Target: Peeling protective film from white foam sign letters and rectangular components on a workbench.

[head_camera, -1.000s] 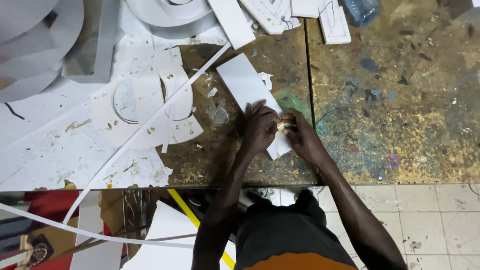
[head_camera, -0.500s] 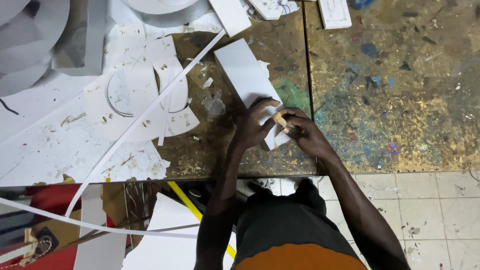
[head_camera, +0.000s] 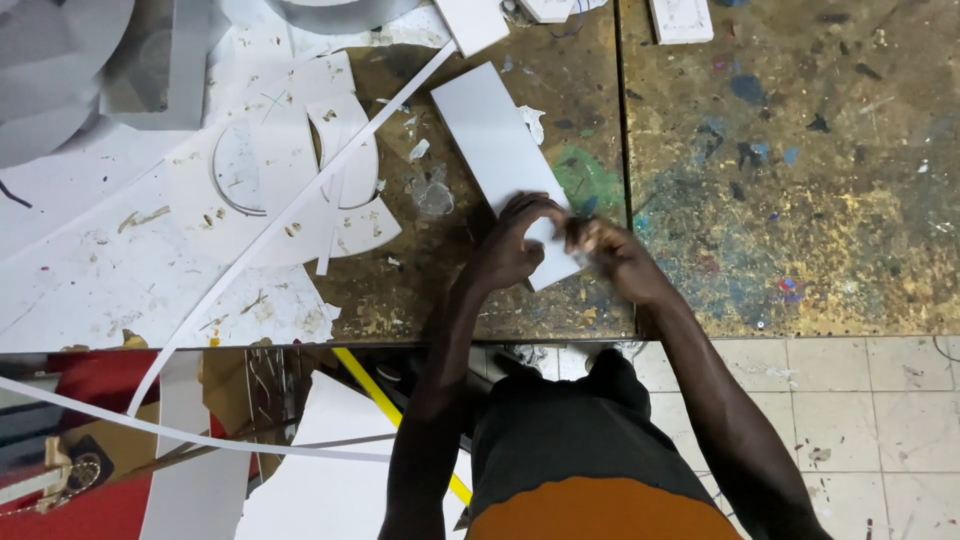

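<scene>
At the far left, grey curved sheet pieces (head_camera: 45,70) lie over the corner of the surface (head_camera: 800,200), and next to them white offcut sheets (head_camera: 270,190) with round cut-outs cover the paint-stained top. A long thin white strip (head_camera: 300,215) runs diagonally across those offcuts and droops over the near edge, where it looks easy to snag with an elbow and drag scraps down. Toward the middle lies the white rectangular panel (head_camera: 495,140), flat on the surface and angled, its near end under both hands. The left hand (head_camera: 510,250) presses down on that near end with fingers curled; its grip is closed around the panel's edge as far as can be seen. Just beside it, touching the same corner, the right hand (head_camera: 615,260) is blurred, its fingers pinched together at the panel's edge; whether its grip holds a small tool or only the panel itself cannot be told. With the two hands so close, a slip of the right fingers could nick the left ones or tear the panel's corner, and the panel could slide on the gritty top if the left hand's pressure eases. To the right the surface is bare, speckled with paint, above a tiled floor (head_camera: 850,400).
</scene>
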